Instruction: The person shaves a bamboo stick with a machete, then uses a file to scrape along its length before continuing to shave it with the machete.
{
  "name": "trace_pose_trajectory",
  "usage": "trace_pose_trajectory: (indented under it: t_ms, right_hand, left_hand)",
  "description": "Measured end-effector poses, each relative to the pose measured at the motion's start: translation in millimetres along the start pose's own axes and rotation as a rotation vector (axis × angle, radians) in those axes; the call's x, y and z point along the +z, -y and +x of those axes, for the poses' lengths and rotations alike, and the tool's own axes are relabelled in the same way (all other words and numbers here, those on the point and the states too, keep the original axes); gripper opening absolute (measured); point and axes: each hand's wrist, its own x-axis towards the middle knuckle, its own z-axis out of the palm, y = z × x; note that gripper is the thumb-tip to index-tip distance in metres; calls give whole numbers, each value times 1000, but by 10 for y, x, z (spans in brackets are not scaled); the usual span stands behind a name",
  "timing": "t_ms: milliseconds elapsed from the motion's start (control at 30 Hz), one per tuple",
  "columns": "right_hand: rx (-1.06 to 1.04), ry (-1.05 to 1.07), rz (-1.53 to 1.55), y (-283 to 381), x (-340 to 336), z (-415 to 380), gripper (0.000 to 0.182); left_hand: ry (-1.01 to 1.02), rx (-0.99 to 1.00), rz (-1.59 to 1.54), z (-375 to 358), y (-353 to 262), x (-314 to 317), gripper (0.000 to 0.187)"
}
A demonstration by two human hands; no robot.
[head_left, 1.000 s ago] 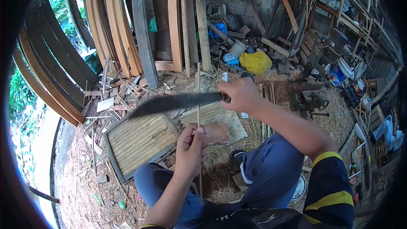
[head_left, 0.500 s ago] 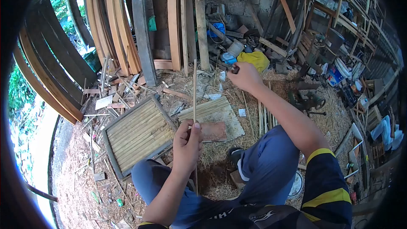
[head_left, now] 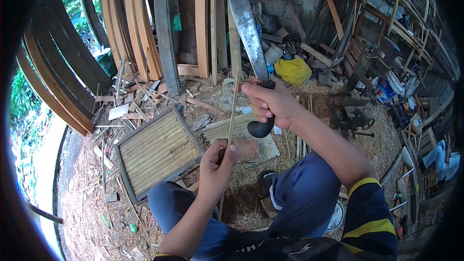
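My left hand [head_left: 217,166] is closed around the lower part of a thin wooden strip [head_left: 233,108], which stands nearly upright and leans a little right. My right hand [head_left: 274,104] grips the black, curved handle of a machete [head_left: 249,26]. Its broad, stained blade points up and away from me, tilted left. Thumb and forefinger of that hand reach the strip near its upper end, just below the blade's base. Beyond my hands, a bundle of similar thin strips [head_left: 227,129] lies on a pale board [head_left: 268,152], beside a reddish flat block [head_left: 246,150].
A framed slatted panel [head_left: 157,157] lies on the shaving-covered ground to the left. Planks [head_left: 202,24] lean against the back wall. A yellow cloth [head_left: 293,70] and scrap wood lie behind my right hand. A metal vise-like tool [head_left: 355,118] sits at right.
My right hand has come down and left to the strip, and the machete's blade now shows broadside. The strip's top has tipped right. My left hand has shifted slightly right, still holding it.
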Motion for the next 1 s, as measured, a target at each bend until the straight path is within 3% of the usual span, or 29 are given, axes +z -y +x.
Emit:
trace_pose_trajectory:
  t_ms: [200,700,1000]
  right_hand:
    - [5,-112,-70,70,66,-47,14]
    - [-27,-56,28,39,-95,-60,14]
    - [-89,-83,-67,56,-52,-70,12]
  left_hand:
    - [47,61,2,46,87,63,16]
    - [131,27,-9,33,9,102,30]
    - [234,-66,-99,14,10,63,38]
